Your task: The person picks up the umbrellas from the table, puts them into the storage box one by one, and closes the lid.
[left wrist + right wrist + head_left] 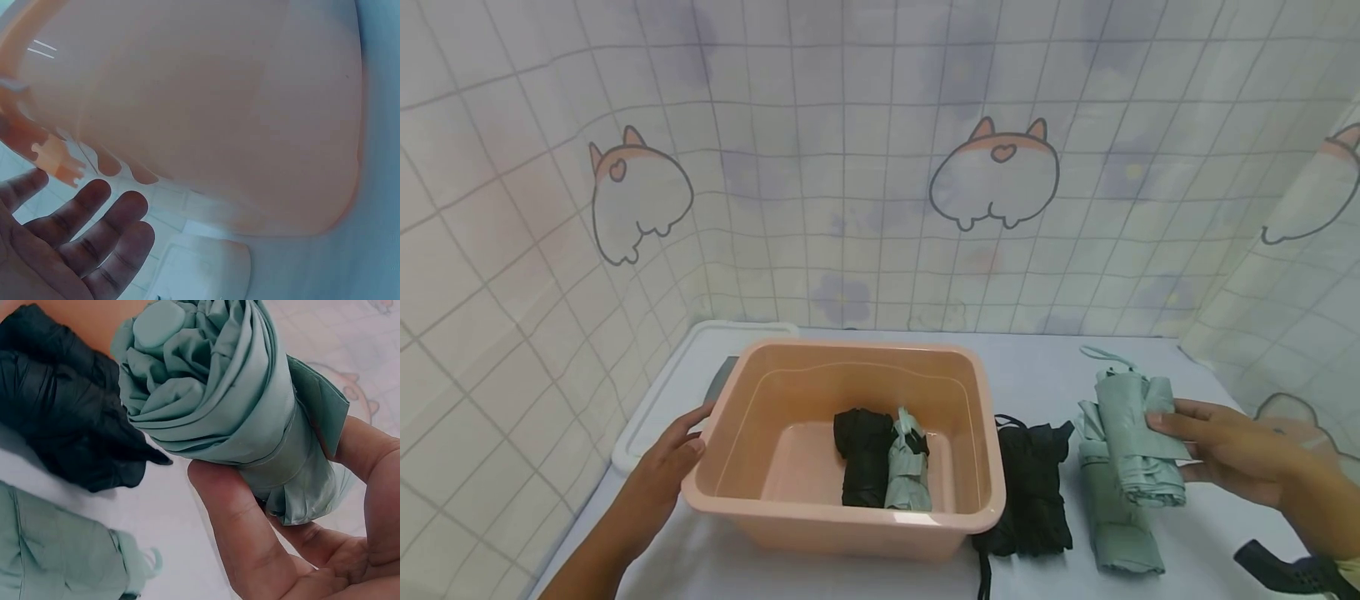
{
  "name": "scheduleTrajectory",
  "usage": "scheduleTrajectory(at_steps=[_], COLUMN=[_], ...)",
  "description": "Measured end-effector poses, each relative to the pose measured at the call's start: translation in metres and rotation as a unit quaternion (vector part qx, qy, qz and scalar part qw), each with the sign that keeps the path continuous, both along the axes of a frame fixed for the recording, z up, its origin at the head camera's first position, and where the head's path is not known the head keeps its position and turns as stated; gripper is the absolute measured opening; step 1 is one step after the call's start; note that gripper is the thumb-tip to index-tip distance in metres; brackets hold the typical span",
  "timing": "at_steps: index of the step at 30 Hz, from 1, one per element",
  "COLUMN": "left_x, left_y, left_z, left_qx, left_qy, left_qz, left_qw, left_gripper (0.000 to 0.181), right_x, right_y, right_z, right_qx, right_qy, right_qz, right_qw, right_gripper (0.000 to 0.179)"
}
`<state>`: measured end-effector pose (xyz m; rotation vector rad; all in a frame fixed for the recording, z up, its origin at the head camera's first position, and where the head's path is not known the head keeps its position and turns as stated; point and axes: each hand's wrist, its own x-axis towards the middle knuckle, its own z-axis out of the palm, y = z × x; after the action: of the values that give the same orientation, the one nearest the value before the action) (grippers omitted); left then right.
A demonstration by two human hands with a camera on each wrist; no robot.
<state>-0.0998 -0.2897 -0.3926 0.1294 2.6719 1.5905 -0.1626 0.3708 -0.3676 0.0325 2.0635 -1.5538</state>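
Note:
My right hand (1240,450) pinches a light green folded umbrella (1138,437) between thumb and fingers. In the right wrist view its rolled fabric and round end cap (159,324) show close up. Below it, a second light green umbrella (1120,521) lies on the table, with a black folded umbrella (1033,492) to its left. My left hand (662,471) is at the left rim of a peach plastic basin (850,521); its fingers (109,234) look loosely extended in the left wrist view. Inside the basin lie a black umbrella (865,458) and a light green one (910,471).
Behind the basin's left side, a white lid-like panel (658,408) lies on the white table (1037,367), with a grey object (721,379) partly hidden by the basin. A grid-patterned curtain (865,167) surrounds the table at the back and sides.

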Motion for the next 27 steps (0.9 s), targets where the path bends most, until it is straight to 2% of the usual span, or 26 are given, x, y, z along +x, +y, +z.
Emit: scheduleTrajectory(at_steps=[13,27], left_x=[0.001,0.002], left_y=[0.001,0.001], left_z=[0.001,0.002], left_qx=[0.000,0.004], left_qy=[0.000,0.006], left_qz=[-0.002,-0.009], left_qw=[1.0000,0.9999], left_gripper=[0.056,0.054], right_x=[0.000,-0.001], right_y=[-0.012,-0.031], right_z=[0.016,0.033], right_qx=[-0.032,-0.042], right_qy=[0.011,0.034], right_qz=[0.036,0.043], right_qw=[0.9988,0.9976], right_gripper=[0.077,0.075])
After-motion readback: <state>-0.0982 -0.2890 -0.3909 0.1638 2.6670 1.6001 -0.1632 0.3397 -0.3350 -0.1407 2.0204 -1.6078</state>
